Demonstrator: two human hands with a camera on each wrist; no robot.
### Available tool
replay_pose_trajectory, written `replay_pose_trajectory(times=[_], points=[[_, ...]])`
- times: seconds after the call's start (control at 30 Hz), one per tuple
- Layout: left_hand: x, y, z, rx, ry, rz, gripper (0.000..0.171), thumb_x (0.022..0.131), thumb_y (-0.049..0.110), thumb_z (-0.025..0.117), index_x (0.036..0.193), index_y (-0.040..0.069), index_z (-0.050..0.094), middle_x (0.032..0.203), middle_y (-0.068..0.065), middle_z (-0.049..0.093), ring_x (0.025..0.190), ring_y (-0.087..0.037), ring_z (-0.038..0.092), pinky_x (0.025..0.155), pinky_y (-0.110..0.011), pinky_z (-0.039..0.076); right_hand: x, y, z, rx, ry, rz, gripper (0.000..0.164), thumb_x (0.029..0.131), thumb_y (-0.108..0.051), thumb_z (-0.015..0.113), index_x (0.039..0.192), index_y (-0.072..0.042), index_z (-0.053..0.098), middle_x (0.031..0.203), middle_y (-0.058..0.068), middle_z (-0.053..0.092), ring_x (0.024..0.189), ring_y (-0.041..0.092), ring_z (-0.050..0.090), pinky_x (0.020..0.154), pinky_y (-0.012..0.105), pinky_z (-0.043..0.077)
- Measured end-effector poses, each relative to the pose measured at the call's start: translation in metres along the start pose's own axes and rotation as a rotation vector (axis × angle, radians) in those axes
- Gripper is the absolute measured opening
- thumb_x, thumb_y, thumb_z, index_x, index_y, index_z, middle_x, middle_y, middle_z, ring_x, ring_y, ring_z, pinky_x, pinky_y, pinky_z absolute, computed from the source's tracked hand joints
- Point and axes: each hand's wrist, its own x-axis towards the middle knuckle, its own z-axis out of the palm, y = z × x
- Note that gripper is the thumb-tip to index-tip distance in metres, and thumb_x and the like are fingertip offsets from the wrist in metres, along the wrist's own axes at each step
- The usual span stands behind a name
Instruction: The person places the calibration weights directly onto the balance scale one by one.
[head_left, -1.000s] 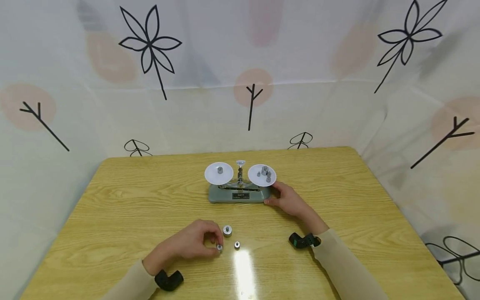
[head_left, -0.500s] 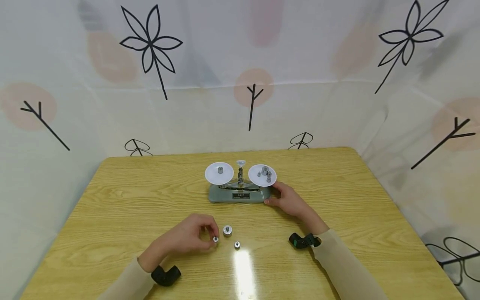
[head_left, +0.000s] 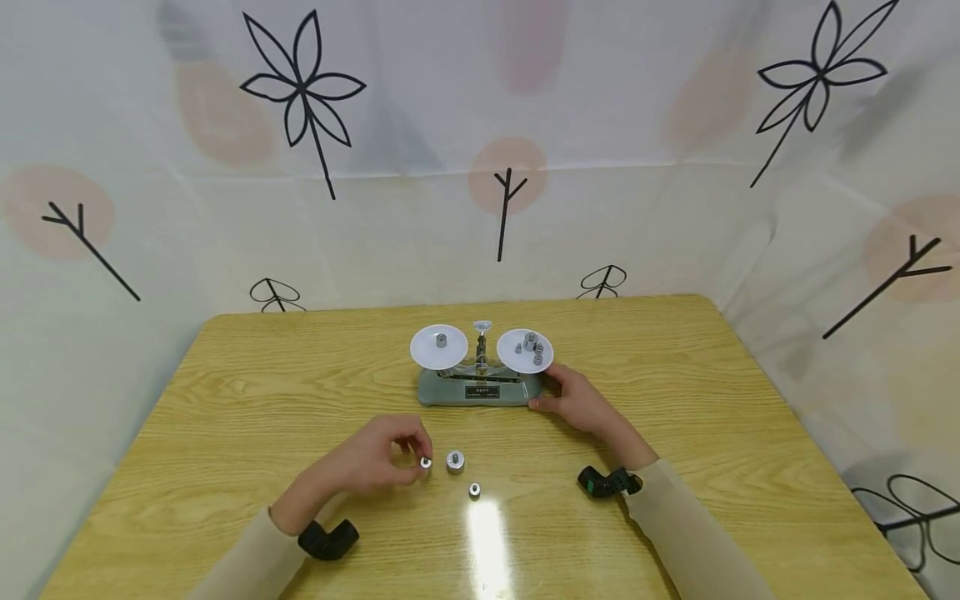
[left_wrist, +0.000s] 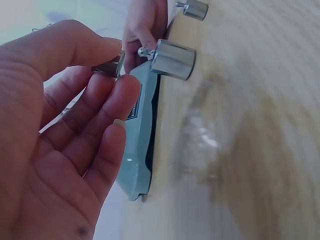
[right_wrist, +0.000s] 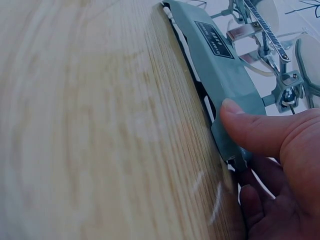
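Note:
My left hand pinches a small metal balance weight between thumb and fingertips, above the table's near middle. In the left wrist view the thumb partly covers this weight. Just right of it stand a larger cylindrical weight and a small knobbed weight. Farther back is a two-pan balance with a grey-green base. My right hand grips the base's right end, thumb on the front face and fingers behind. One weight sits on the left pan.
The right pan holds several weights. A patterned cloth hangs behind and beside the wooden table. Black wrist cameras are strapped to both wrists.
My left hand has lifted the small weight from the table's near part and carried it away from me and slightly left. The right hand and the balance stay in place.

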Motion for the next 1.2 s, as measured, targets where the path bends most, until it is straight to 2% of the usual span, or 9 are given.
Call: replay_pose_trajectory(times=[0.3,0.47,0.57,0.7,0.8,1.0,1.2], points=[[0.002,0.003,-0.014,0.011,0.01,0.022,0.019,0.086,0.005,0.074,0.094,0.021,0.066,0.089,0.004,0.065,0.082,-0.016,0.062,0.075,-0.034,0.055,0.0,0.002,0.001,0.016,0.002,0.0,0.069,0.087,-0.007,0.077,0.147,-0.002,0.045,0.151,0.019,0.042,0.142,0.037,0.033,0.113,0.055,0.029],[0.005,0.007,-0.023,0.033,0.027,0.034,0.022,0.085,0.003,0.074,0.095,0.021,0.065,0.089,0.004,0.065,0.083,-0.015,0.062,0.076,-0.032,0.055,-0.001,0.0,0.002,0.014,0.012,-0.005,0.069,0.086,-0.002,0.076,0.148,0.001,0.044,0.151,0.021,0.041,0.142,0.039,0.033,0.113,0.056,0.029],[0.007,0.009,-0.028,0.043,0.038,0.055,0.024,0.084,0.002,0.074,0.094,0.021,0.065,0.089,0.006,0.065,0.083,-0.014,0.062,0.076,-0.033,0.055,-0.005,-0.018,0.0,0.008,0.01,-0.002,0.067,0.087,0.002,0.074,0.146,0.005,0.043,0.15,0.025,0.041,0.141,0.042,0.033,0.112,0.057,0.029],[0.009,0.011,-0.034,0.063,0.051,0.068,0.026,0.084,0.001,0.076,0.095,0.022,0.065,0.09,0.009,0.064,0.083,-0.014,0.062,0.075,-0.037,0.056,-0.005,-0.016,-0.001,-0.001,0.005,-0.001,0.066,0.087,0.0,0.074,0.146,0.004,0.044,0.15,0.024,0.042,0.141,0.042,0.034,0.112,0.057,0.03],[0.009,0.011,-0.039,0.068,0.065,0.074,0.026,0.084,0.002,0.076,0.095,0.022,0.065,0.091,0.009,0.064,0.083,-0.014,0.062,0.075,-0.038,0.056,-0.001,0.002,0.001,0.004,0.005,-0.006,0.069,0.087,-0.006,0.077,0.148,-0.002,0.045,0.151,0.019,0.042,0.142,0.038,0.034,0.112,0.056,0.03],[0.011,0.011,-0.047,0.079,0.099,0.095,0.026,0.083,0.001,0.076,0.095,0.022,0.065,0.091,0.009,0.065,0.082,-0.013,0.062,0.074,-0.034,0.056,-0.001,0.002,0.001,0.005,0.006,-0.008,0.069,0.086,-0.008,0.078,0.147,-0.004,0.046,0.151,0.018,0.043,0.142,0.036,0.034,0.113,0.055,0.03],[0.014,0.013,-0.054,0.088,0.12,0.061,0.026,0.084,0.003,0.077,0.095,0.023,0.065,0.091,0.01,0.065,0.083,-0.013,0.062,0.075,-0.032,0.055,0.001,0.0,0.003,-0.008,0.014,-0.004,0.069,0.087,-0.001,0.076,0.148,0.0,0.043,0.152,0.02,0.041,0.142,0.039,0.033,0.113,0.056,0.029]])
